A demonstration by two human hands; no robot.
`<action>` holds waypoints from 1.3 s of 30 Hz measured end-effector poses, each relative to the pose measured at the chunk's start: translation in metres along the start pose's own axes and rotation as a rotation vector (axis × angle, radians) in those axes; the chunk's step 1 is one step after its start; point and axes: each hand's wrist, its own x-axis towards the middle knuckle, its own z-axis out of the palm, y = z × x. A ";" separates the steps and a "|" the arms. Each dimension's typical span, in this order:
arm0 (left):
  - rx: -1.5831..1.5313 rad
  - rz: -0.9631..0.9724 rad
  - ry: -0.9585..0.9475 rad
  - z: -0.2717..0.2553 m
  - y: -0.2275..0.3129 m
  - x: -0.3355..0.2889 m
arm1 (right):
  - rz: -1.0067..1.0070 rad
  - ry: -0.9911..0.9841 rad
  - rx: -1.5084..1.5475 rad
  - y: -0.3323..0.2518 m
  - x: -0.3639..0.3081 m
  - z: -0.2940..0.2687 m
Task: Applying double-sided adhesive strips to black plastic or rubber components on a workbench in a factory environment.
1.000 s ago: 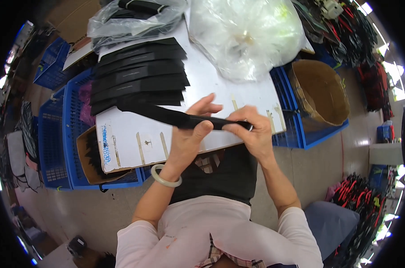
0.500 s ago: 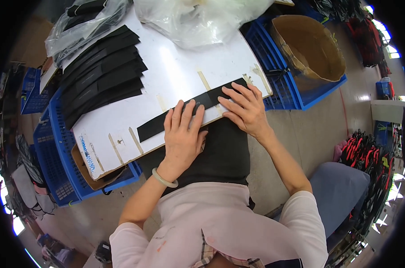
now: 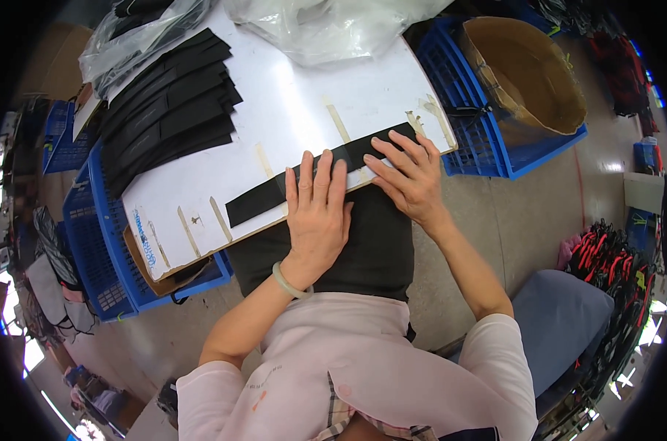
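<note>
A flat black fabric strip point(image 3: 256, 203) lies along the near edge of the white tabletop point(image 3: 275, 95), slanting up toward the right. My left hand point(image 3: 315, 220) rests on the middle of the strip, its fingers stretched out flat. Toward the strip's right end, my right hand point(image 3: 414, 180) lies with its fingers spread over it and its thumb near the table edge. Both hands press from above and grip nothing. At the left of the table, several similar black strips point(image 3: 172, 103) are fanned out in overlapping layers.
A clear plastic bag point(image 3: 333, 37) covers the far part of the table, and another plastic bag point(image 3: 138, 44) with black pieces lies at far left. Blue crates point(image 3: 510, 158) stand on both sides, the right one holding a cardboard container point(image 3: 525, 73). Tape strips point(image 3: 337, 121) mark the tabletop.
My left hand has slid a little to the right along the strip, its fingers now straighter. The right hand stays near the strip's right end. The view has shifted slightly.
</note>
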 end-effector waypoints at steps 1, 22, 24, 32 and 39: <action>0.042 0.015 0.010 0.002 -0.001 -0.001 | -0.010 -0.002 0.015 0.000 0.001 0.000; 0.070 0.056 0.117 0.011 -0.008 -0.003 | -0.013 0.005 -0.029 -0.006 0.008 -0.003; 0.156 0.063 0.094 0.010 -0.010 -0.005 | 0.076 0.000 0.109 -0.011 0.018 -0.007; -0.136 -0.113 0.050 0.016 -0.001 -0.004 | -0.219 -0.294 0.391 -0.088 0.113 0.043; 0.138 0.002 0.118 0.019 -0.009 -0.010 | -0.142 -0.611 0.493 -0.112 0.134 0.082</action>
